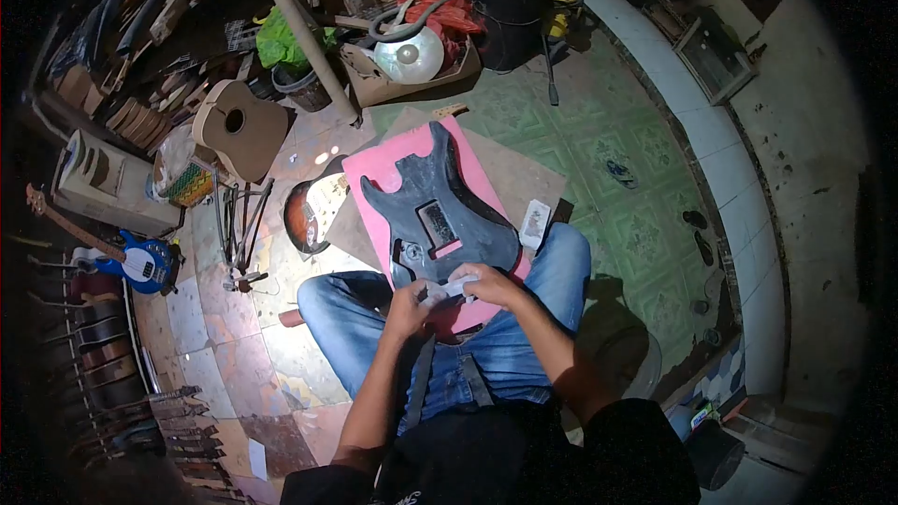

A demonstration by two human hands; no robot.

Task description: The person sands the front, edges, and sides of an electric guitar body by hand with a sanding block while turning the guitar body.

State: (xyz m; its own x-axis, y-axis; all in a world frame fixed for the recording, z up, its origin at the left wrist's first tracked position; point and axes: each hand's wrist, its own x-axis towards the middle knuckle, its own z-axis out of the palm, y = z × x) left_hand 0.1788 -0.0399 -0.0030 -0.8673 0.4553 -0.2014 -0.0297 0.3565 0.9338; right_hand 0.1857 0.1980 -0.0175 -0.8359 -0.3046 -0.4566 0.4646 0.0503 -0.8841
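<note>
A dark grey electric guitar body (412, 192) lies on a pink board (376, 161) between my bent knees. Over the near end of the body, my left hand (409, 309) and my right hand (490, 287) are close together. Both are closed on a small pale grey sheet (456, 287), one at each side of it. Whether the sheet is paper, cloth or sandpaper cannot be made out. A rectangular cavity is cut in the middle of the body. Beside my right knee sits a small white box-shaped thing (534, 223).
A sunburst guitar body (301, 217) lies to the left on the tiled floor. Farther off are an acoustic guitar body (245, 136), a metal stand (245, 234), a blue bass (147, 264), a cardboard box (374, 79) and a black bucket (505, 28). A slanting pole (304, 33) reaches the floor.
</note>
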